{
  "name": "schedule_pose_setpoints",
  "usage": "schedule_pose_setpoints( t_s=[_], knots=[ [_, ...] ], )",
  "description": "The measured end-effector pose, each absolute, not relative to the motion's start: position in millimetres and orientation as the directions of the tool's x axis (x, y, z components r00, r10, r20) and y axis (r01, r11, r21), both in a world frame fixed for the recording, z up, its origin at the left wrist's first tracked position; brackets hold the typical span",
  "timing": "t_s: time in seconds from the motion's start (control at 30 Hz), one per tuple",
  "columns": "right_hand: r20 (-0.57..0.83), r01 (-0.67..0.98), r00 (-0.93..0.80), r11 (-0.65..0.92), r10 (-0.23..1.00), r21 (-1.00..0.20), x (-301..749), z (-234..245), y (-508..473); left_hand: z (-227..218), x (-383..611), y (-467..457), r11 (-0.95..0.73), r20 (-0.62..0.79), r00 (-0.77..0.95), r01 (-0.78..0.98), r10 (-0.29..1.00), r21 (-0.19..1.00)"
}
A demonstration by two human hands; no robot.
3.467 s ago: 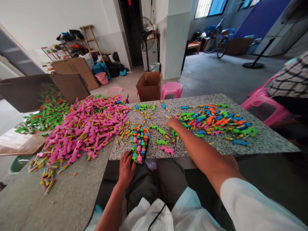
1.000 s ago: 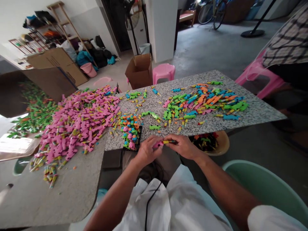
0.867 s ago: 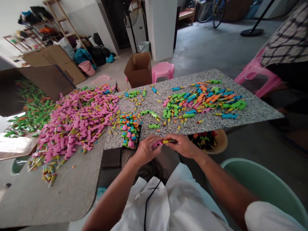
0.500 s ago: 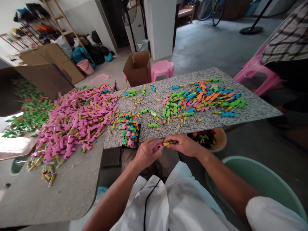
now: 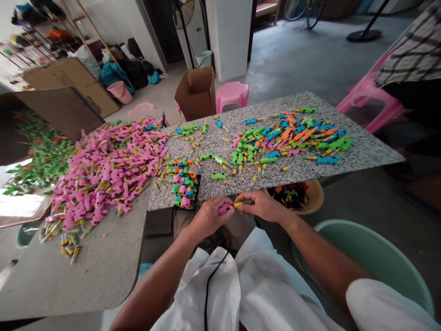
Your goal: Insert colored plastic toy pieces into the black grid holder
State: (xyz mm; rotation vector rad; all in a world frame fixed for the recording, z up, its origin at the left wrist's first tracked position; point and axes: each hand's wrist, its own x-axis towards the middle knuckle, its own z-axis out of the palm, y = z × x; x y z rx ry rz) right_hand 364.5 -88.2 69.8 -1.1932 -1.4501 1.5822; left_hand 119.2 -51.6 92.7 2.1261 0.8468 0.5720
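Just off the table's near edge, my left hand [image 5: 211, 215] is closed around a pink plastic toy piece [image 5: 225, 209] shaped like a small car. My right hand [image 5: 259, 203] pinches a small tube with a yellow and red end [image 5: 238, 204]. The tube's end meets the pink piece, and I cannot tell how far it goes in. Left of my hands, a black tray [image 5: 197, 193] holds rows of pink, blue, green and orange pieces. A lone green piece [image 5: 218, 176] lies beyond my hands on the speckled table [image 5: 213, 191].
A large heap of pink pieces [image 5: 110, 170] covers the left table, beside a box of green pieces [image 5: 44, 151]. Mixed coloured pieces [image 5: 285, 133] spread over the right side. Below stand a tan bowl [image 5: 315, 197] and a green tub [image 5: 372, 248]. A person in a checked garment [image 5: 413, 59] sits right.
The pink piece and the tube stay joined end to end between my hands, which have shifted very slightly. The whole view has moved a little.
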Motion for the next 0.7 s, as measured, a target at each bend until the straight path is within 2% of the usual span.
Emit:
schedule_pose_setpoints(
  t_s=[0.2, 0.47, 0.7],
  knots=[
    [-0.226, 0.098, -0.35, -0.205, 0.909, -0.974, 363.6, 67.7, -88.0, 93.6, 120.7, -52.4, -0.398, -0.012, 0.717, 0.401, 0.697, 0.825],
    [-0.196, 0.149, -0.394, -0.149, 0.898, -0.978, 361.6, 65.8, -89.7, 89.4, 119.1, -56.6, -0.429, -0.056, 0.738, 0.45, 0.673, 0.783],
    [-0.177, 0.244, -0.423, -0.076, 0.889, -0.967, 362.7, 69.1, -95.9, 73.1, 119.3, -62.5, -0.32, -0.079, 0.717, 0.405, 0.693, 0.856]
  ],
)
